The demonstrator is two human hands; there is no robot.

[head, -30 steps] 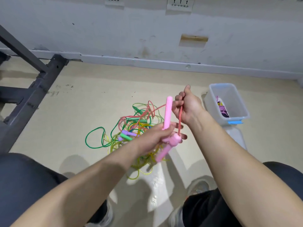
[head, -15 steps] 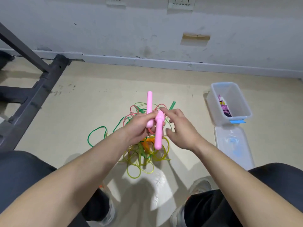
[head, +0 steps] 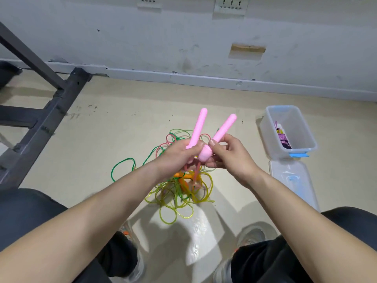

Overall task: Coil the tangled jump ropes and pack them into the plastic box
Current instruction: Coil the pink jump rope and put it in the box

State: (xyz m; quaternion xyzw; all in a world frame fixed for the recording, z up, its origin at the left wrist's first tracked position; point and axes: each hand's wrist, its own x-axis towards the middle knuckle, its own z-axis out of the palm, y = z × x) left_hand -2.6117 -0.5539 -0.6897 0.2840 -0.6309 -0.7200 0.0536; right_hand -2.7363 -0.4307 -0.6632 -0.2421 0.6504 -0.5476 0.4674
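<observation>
Two pink jump-rope handles stick up in a V above the floor. My left hand (head: 177,155) grips the left pink handle (head: 198,126) near its base. My right hand (head: 228,154) pinches the right pink handle (head: 223,128), whose rounded end shows between my hands. Red-pink cord hangs from the handles down into a tangled pile of green, yellow and orange ropes (head: 179,190) on the floor. The clear plastic box (head: 269,135) stands open at the right and holds a coiled purple rope (head: 283,137).
The box's lid (head: 293,184) lies flat on the floor just in front of the box. A dark metal frame (head: 47,111) runs along the left. A white wall with a skirting board closes the far side. My knees and shoes fill the bottom of the view.
My right hand let go of the cord it had pulled up, came down to the handles and took the second one. The two handles now spread apart into a V.
</observation>
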